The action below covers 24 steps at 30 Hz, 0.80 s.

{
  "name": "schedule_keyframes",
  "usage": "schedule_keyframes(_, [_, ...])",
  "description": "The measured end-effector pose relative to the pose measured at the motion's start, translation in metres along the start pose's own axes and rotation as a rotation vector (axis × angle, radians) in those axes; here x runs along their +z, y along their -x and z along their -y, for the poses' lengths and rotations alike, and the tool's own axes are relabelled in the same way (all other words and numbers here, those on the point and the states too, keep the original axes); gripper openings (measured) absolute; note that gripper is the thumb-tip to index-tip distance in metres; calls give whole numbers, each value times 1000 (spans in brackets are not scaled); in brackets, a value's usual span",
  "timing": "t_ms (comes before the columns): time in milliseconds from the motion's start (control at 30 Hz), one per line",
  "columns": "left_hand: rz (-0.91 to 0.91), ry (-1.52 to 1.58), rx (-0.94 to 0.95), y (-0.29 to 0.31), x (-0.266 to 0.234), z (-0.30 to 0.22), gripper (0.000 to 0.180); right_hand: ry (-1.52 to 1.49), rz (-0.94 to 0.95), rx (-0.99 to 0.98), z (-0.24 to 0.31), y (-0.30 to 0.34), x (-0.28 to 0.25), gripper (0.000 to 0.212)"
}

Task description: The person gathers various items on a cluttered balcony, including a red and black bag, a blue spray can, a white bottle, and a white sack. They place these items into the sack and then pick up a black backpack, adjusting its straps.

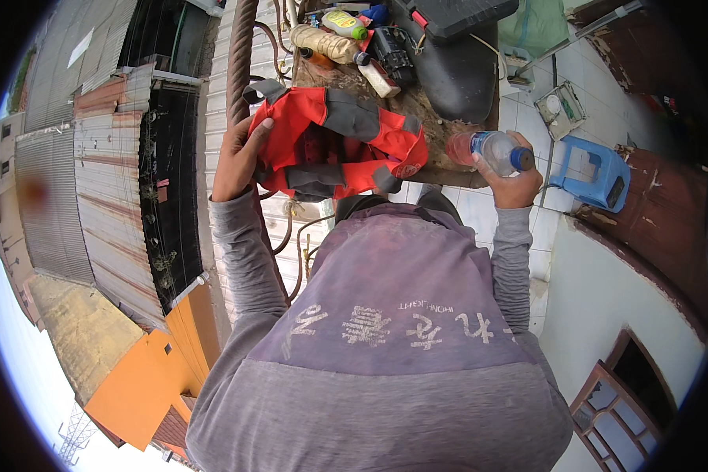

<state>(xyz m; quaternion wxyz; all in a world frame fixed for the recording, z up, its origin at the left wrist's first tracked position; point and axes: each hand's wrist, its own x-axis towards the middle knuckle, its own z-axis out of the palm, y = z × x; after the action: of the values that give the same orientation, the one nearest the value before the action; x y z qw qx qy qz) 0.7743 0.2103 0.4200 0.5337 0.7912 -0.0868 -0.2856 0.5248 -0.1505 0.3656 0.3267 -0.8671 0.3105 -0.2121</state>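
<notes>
A red and dark grey fabric bag point(346, 145) lies on the near part of a worn wooden table point(444, 177), its mouth gaping upward. My left hand point(240, 157) grips the bag's left edge, thumb over the rim and the other fingers hidden behind. To the right of the bag, my right hand point(515, 177) is wrapped round a clear plastic bottle point(492, 147) with a blue cap. The bottle is tilted nearly flat, its cap toward me, and reddish stuff shows at its far end. What lies deep inside the bag is too dark to make out.
Beyond the bag are a bottle of pale yellowish liquid point(322, 43), a green-capped bottle point(344, 23), a black power tool point(395, 55) and a black case point(456, 16). A twisted metal railing post point(241, 63) borders the left. A blue plastic stool point(591, 173) stands on the tiled floor at right.
</notes>
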Motion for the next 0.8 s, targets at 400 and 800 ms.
schedule_keyframes(400, [-804, -588, 494, 35, 49, -35, 39, 4, -2, 81, -20, 18, 45, 69])
schedule_keyframes(800, [-311, -1119, -62, -75, 102, 190, 50, -91, 99, -132, 14, -23, 133, 70])
